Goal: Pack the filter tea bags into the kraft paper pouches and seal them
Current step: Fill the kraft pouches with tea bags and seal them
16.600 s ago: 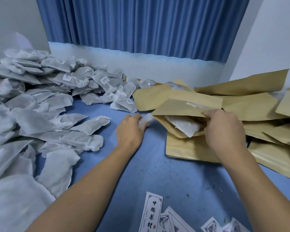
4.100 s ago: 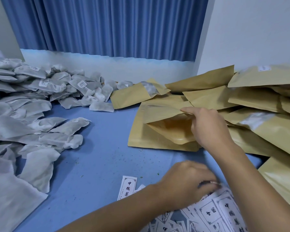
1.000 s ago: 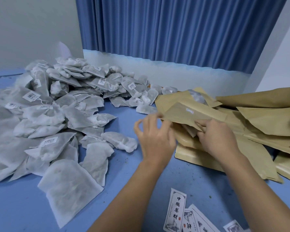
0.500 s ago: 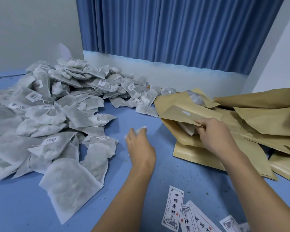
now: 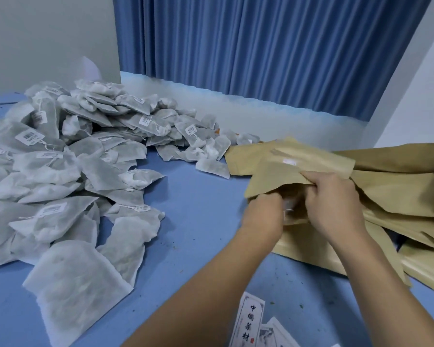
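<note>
Blue tabletop (image 5: 198, 221), kraft pouch (image 5: 298, 169) crosswise, mouth toward the person.

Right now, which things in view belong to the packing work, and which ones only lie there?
In use: left hand with a tea bag (blurred) at the open pouch, which the right hand grips; tea bag pile; pouch stack.
Lying about: printed cards; curtain.
</note>
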A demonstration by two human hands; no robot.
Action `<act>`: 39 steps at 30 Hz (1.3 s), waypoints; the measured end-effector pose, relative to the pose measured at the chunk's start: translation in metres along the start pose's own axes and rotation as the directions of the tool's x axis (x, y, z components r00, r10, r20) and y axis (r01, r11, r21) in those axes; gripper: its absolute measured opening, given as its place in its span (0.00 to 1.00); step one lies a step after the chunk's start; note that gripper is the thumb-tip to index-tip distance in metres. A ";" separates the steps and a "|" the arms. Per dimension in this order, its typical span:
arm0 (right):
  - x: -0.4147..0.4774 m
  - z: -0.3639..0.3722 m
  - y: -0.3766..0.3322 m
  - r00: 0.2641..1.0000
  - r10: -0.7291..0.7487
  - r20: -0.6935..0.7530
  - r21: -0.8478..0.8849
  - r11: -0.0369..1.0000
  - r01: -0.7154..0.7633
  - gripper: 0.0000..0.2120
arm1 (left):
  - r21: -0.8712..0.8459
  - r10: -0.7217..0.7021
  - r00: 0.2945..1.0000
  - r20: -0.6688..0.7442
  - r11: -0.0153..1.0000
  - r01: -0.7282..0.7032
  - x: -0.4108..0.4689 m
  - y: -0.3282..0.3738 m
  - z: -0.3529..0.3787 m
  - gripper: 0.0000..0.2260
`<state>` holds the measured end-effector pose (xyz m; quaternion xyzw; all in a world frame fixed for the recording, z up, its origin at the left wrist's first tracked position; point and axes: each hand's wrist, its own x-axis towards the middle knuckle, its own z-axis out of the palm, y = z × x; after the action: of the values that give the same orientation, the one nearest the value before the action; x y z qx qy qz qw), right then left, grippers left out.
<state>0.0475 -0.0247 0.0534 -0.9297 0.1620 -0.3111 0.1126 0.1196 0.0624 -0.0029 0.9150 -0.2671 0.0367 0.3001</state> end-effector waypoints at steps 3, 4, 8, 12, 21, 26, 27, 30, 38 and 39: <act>0.007 -0.001 -0.011 0.997 -0.012 -0.071 -0.150 0.989 0.001 0.19 | -0.182 -0.046 0.999 0.002 0.982 0.046 0.051 0.012 -0.005 0.15; 0.013 -0.001 -0.012 0.994 0.003 -0.106 -0.201 0.979 -0.024 0.19 | -0.252 -0.035 0.999 -0.017 0.967 0.029 0.064 0.017 -0.010 0.16; 0.045 -0.002 -0.002 0.971 0.111 -0.210 -0.292 0.941 -0.170 0.19 | -0.080 0.392 0.887 -0.244 0.904 -0.421 0.074 0.028 -0.032 0.07; 0.072 0.008 0.006 0.974 0.180 -0.139 -0.308 0.927 -0.215 0.19 | 0.193 0.730 0.346 -0.590 0.543 -0.817 0.075 -0.022 -0.034 0.06; 0.079 0.034 0.011 0.983 0.182 -0.026 -0.396 0.901 -0.178 0.15 | 0.321 -0.210 0.977 0.024 0.927 0.192 0.145 -0.163 -0.014 0.20; 0.079 0.037 0.010 0.986 0.164 -0.015 -0.399 0.904 -0.157 0.17 | 0.233 -0.165 0.974 -0.158 0.952 0.199 0.133 -0.154 -0.023 0.13; 0.078 0.038 0.009 0.985 0.170 0.001 -0.404 0.901 -0.155 0.18 | 0.066 -0.181 0.957 -0.225 0.978 0.200 0.121 -0.145 -0.020 0.12; 0.075 0.037 0.006 0.983 0.183 0.025 -0.375 0.913 -0.160 0.18 | -0.294 -0.051 0.754 -0.655 0.936 -0.192 0.071 -0.100 -0.014 0.08; 0.064 0.009 0.011 0.957 0.237 0.165 -0.070 0.971 -0.228 0.17 | 0.142 0.268 0.957 -0.109 0.957 -0.252 0.042 0.001 -0.017 0.04; 0.059 0.002 0.009 0.957 0.220 0.189 -0.054 0.975 -0.214 0.17 | 0.184 0.214 0.976 -0.031 0.961 -0.205 0.042 0.009 -0.016 0.04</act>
<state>0.0911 -0.0547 0.0806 -0.9339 0.2562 -0.2020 0.1460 0.1524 0.0458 0.0246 0.9037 -0.3503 0.1153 0.2173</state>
